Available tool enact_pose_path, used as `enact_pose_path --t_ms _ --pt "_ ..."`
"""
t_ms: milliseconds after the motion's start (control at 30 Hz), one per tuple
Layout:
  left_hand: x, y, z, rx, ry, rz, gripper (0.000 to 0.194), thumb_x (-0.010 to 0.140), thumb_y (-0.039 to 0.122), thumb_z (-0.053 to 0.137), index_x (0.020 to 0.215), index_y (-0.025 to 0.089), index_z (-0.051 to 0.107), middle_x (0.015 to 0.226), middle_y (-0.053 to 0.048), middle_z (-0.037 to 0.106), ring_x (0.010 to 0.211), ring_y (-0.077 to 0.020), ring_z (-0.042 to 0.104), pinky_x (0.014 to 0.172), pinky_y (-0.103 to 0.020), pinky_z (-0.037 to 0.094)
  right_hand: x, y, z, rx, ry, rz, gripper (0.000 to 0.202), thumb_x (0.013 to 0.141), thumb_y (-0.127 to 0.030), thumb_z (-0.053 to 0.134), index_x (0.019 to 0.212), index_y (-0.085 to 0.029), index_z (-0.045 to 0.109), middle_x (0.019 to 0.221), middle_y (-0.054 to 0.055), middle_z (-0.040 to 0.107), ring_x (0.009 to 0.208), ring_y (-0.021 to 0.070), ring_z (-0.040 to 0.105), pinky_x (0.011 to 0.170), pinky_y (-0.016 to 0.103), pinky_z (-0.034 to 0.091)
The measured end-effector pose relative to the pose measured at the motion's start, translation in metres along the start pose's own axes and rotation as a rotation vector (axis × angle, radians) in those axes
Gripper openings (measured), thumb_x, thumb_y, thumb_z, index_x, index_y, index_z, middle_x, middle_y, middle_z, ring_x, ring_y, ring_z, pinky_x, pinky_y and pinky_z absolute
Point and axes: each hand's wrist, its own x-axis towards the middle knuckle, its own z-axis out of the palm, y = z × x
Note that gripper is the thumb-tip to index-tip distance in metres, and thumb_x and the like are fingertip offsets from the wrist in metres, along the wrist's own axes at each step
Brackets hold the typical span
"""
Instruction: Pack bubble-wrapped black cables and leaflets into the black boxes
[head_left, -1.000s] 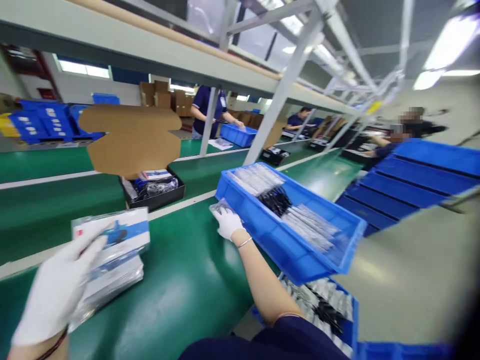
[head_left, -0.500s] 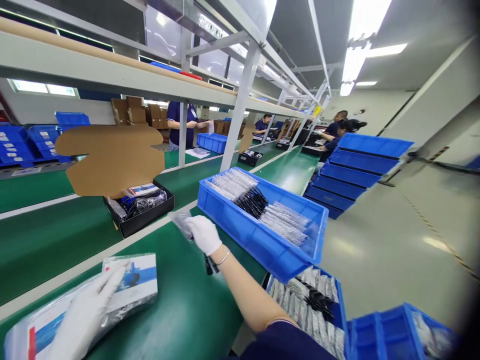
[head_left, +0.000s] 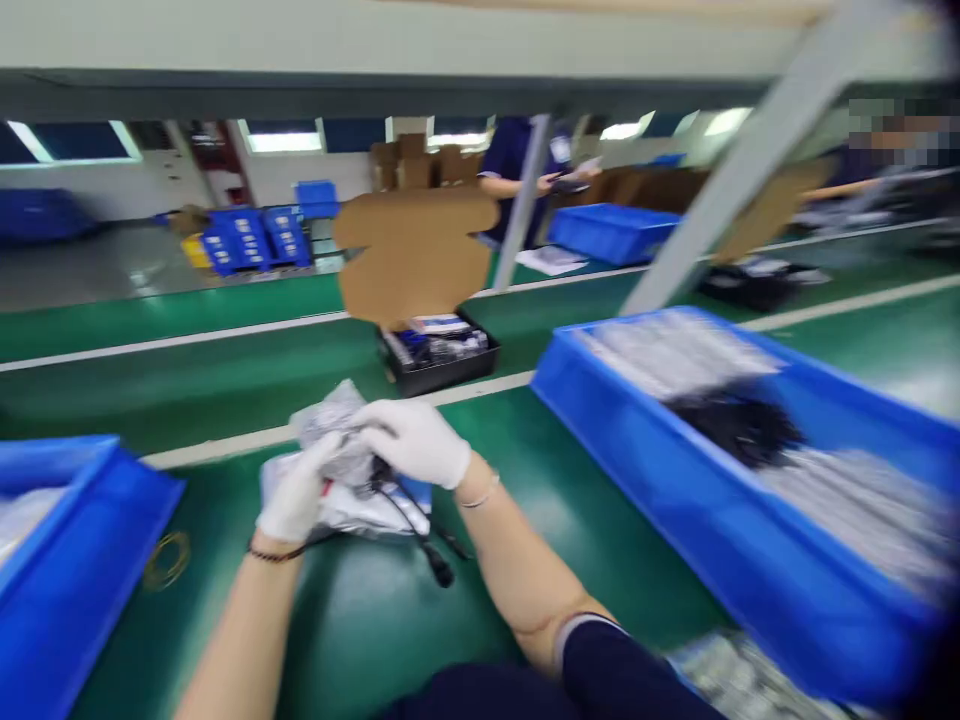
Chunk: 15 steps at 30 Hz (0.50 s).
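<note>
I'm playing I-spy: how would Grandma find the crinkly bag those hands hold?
On the green worktop, between two blue bins, find the gloved left hand and right hand. They hold the crinkly clear bag; unlike the printed packet under it, it has black cable ends sticking out.

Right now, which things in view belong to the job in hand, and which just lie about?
Apparently in the job:
clear bag with black cables, between left hand and right hand
printed packet beneath them
blue bin at right, likely
black box, likely

Apparently lying about:
yellowish loop on green bench
brown cartons in background
</note>
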Motion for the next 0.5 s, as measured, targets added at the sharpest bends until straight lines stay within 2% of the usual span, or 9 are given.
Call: enact_pose_path --t_ms 67,167,333,500 --pt "0.005 -0.004 0.002 -0.060 -0.087 -0.019 0.039 0.069 0.033 0.074 0.101 0.011 0.070 0.105 -0.009 0.070 0.113 -0.0310 0.058 0.100 -0.040 0.046 0.001 0.011 0.007 0.086 0.017 0.140 0.015 0.081 -0.021 0.059 0.095 -0.019 0.066 0.088 0.001 0.072 0.079 0.0135 0.065 0.075 0.024 0.047" --pt "0.011 -0.010 0.001 -0.140 -0.172 -0.041 0.035 0.070 0.029 0.074 0.100 0.011 0.071 0.103 -0.010 0.071 0.112 -0.0303 0.058 0.101 -0.042 0.044 0.001 0.021 0.014 0.180 -0.013 0.265 0.013 0.076 -0.023 0.064 0.089 -0.018 0.064 0.078 -0.001 0.070 0.070 0.0128 0.064 0.070 0.024 0.047" --pt "0.011 -0.015 0.001 -0.174 -0.192 -0.072 0.024 0.072 0.027 0.074 0.093 0.015 0.073 0.100 -0.006 0.072 0.110 -0.0275 0.060 0.102 -0.040 0.043 0.000 0.024 0.010 0.240 -0.054 0.333 0.012 0.073 -0.023 0.064 0.084 -0.018 0.063 0.073 -0.001 0.069 0.066 0.0122 0.063 0.067 0.024 0.047" --pt "0.012 -0.018 0.002 -0.175 -0.219 -0.080 0.027 0.071 0.026 0.075 0.096 0.016 0.072 0.100 -0.006 0.072 0.112 -0.0277 0.058 0.103 -0.040 0.042 0.001 0.025 0.007 0.276 -0.084 0.357 0.009 0.072 -0.021 0.064 0.081 -0.018 0.063 0.069 -0.002 0.067 0.064 0.0115 0.062 0.064 0.023 0.046"
